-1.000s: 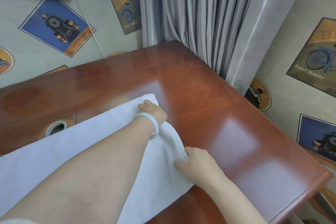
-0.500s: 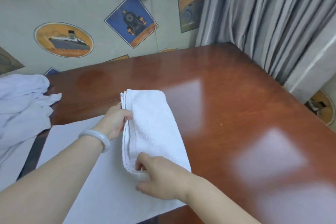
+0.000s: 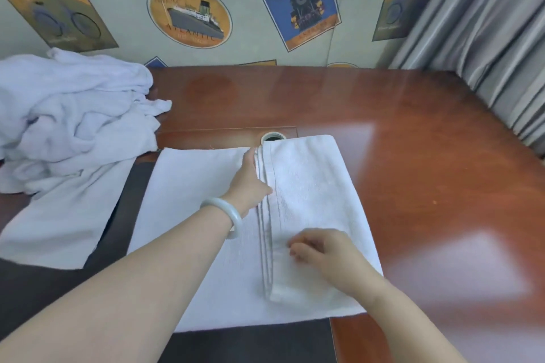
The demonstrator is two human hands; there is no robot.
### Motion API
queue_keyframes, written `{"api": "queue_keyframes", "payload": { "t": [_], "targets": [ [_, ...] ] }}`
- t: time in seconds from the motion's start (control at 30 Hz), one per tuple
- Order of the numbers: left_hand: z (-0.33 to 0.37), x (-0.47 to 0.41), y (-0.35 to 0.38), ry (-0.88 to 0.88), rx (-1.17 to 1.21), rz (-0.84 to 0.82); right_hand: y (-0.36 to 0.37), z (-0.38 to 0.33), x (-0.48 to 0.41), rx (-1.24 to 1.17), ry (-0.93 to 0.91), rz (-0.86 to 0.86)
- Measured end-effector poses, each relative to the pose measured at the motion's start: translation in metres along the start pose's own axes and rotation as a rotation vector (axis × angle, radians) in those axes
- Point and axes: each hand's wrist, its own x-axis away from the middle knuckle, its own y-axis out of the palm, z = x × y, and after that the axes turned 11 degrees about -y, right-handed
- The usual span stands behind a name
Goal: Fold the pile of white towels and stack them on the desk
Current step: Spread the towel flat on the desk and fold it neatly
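Nearby, far left, a rumpled pile of white towels (image 3: 73,115) sits on the desk (image 3: 413,156), w/ one flat towel (image 3: 65,215) spread out from under it toward the near edge. A round cable grommet (image 3: 272,137) shows just behind the half-folded towel (image 3: 309,186), its near rim partly covered by the cloth.

That towel lies mid-desk at the near edge. Its right part is doubled over onto the left part, & the layered hems run front to back down the middle. The left hand (image 3: 250,183), w/ a pale bangle (image 3: 227,215) on the wrist, lies fingers straight along the hems, thumb touching them. The right hand (image 3: 324,253) rests on the folded flap near its front end, fingers curled. It's blurred, so can't tell if it pinches cloth.

The desk is glossy red-brown wood w/ pale glare patches on the right side. A dark strip (image 3: 126,200) shows btwn the two flat cloths & along the near edge. Behind is grey-green wallpaper w/ a ship print (image 3: 188,15) & a locomotive print (image 3: 303,9). A grey curtain (image 3: 486,38) hangs far right.
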Motion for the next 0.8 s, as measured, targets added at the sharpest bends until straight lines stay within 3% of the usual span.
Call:
{"api": "queue_keyframes", "payload": {
  "t": [0.07,0.1,0.2,0.37,0.53,0.7,0.8],
  "targets": [
    [-0.005,0.002,-0.002,0.090,-0.077,0.032,-0.010,0.009,-0.006,0.300,-0.127,0.259],
    [-0.007,0.004,-0.002,0.113,-0.125,0.045,-0.013,0.017,-0.008,0.506,-0.209,0.280],
    [-0.010,0.003,0.002,0.097,-0.167,0.093,-0.002,0.047,0.000,0.913,-0.272,-0.001],
    [-0.005,-0.005,0.003,0.019,-0.210,0.175,0.034,0.035,0.012,0.957,-0.424,-0.120],
    [-0.002,-0.016,-0.002,-0.030,-0.265,0.167,0.047,0.028,0.015,0.984,-0.426,-0.126],
    [0.011,-0.027,-0.001,-0.111,-0.385,0.124,0.059,-0.001,0.013,0.947,-0.237,0.167],
    [0.022,-0.036,0.005,-0.091,-0.345,0.132,0.074,-0.004,0.005,0.933,-0.131,0.109]
  ]
}}
